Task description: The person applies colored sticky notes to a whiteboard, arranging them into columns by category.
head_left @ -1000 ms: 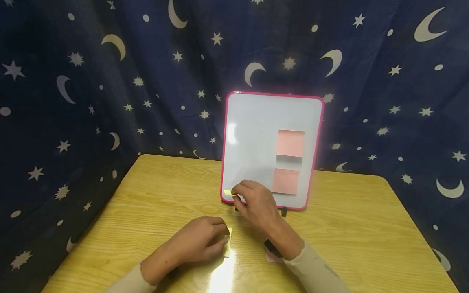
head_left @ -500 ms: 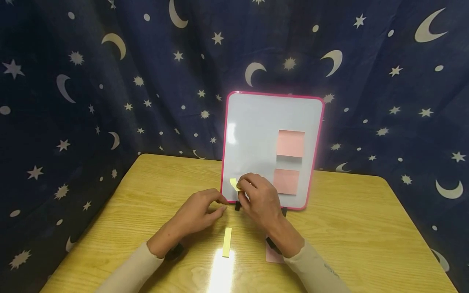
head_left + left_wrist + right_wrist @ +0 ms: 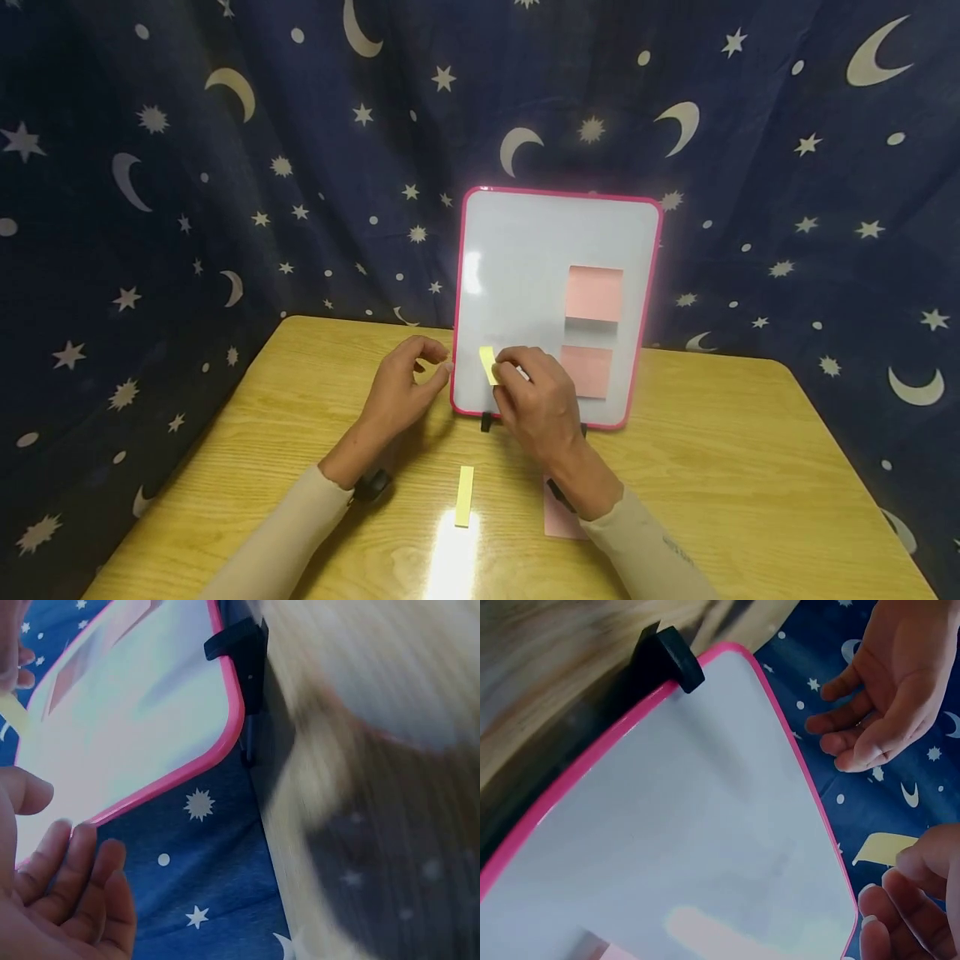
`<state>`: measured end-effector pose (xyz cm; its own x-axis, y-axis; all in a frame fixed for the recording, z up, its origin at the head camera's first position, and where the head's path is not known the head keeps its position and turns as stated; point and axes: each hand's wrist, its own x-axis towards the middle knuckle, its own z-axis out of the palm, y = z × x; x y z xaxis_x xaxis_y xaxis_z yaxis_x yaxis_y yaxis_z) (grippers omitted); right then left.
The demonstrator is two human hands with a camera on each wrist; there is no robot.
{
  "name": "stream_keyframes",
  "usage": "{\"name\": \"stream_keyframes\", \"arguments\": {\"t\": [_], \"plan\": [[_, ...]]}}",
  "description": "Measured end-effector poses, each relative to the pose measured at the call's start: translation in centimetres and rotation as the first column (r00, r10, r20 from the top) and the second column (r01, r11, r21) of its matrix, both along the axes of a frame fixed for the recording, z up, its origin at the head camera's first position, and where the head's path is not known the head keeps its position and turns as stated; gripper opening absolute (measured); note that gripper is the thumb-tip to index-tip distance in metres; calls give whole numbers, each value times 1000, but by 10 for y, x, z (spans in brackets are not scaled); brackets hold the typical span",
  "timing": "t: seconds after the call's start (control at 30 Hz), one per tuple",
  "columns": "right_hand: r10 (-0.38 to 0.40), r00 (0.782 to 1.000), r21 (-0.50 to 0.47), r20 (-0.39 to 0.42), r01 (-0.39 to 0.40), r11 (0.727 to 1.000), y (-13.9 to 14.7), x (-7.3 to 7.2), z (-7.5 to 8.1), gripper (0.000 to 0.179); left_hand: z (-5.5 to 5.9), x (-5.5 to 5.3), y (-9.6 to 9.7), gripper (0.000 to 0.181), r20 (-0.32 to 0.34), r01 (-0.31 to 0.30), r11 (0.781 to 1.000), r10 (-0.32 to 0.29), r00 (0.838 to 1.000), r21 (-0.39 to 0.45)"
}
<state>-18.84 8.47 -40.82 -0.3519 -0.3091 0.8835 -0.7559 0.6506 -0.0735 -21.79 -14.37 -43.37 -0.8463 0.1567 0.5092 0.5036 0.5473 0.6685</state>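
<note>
My right hand (image 3: 536, 400) pinches a small yellow sticky note (image 3: 487, 364) by its right side, in front of the lower left of a whiteboard (image 3: 517, 242). The right wrist view shows the same yellow note (image 3: 883, 848) pinched between thumb and fingers, its free end slightly curled. My left hand (image 3: 403, 383) is raised by the board's lower left edge, fingers loosely bent and holding nothing. On the board's right half are two pink sticky notes, an upper one (image 3: 595, 294) and a lower one (image 3: 587, 372), the lower partly behind my right hand.
The pink-framed board leans on a stand with black clips (image 3: 486, 422). A narrow yellow pad (image 3: 465, 497) lies on the wooden table (image 3: 705, 467). Pink paper (image 3: 558, 518) lies partly under my right wrist. A dark star-patterned curtain (image 3: 337, 150) hangs behind.
My left hand has left the yellow pad on the table and moved up and forward to the board's left edge. My right hand has lifted the yellow note slightly upward and right.
</note>
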Motion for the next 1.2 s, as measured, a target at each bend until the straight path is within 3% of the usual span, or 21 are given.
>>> {"name": "stream_keyframes", "arguments": {"t": [0.2,0.33,0.5,0.77,1.2], "plan": [[-6,999,-17,-34,6,1000,3,-2,2,16,-2,-15,2,33,73,38,997,-43,996,61],[-9,996,-28,-84,6,1000,4,-5,2,15,-4,-22,4,34,131,80,989,-96,987,123],[-6,992,-37,-123,2,999,5,-9,3,16,-4,-27,8,33,169,89,978,-122,978,188],[-16,983,-57,-182,6,998,10,-19,2,19,-5,-31,13,34,192,71,963,-123,974,259],[-49,966,-51,-253,37,998,18,-40,10,18,-4,-31,16,40,211,84,958,-145,967,273]]}}
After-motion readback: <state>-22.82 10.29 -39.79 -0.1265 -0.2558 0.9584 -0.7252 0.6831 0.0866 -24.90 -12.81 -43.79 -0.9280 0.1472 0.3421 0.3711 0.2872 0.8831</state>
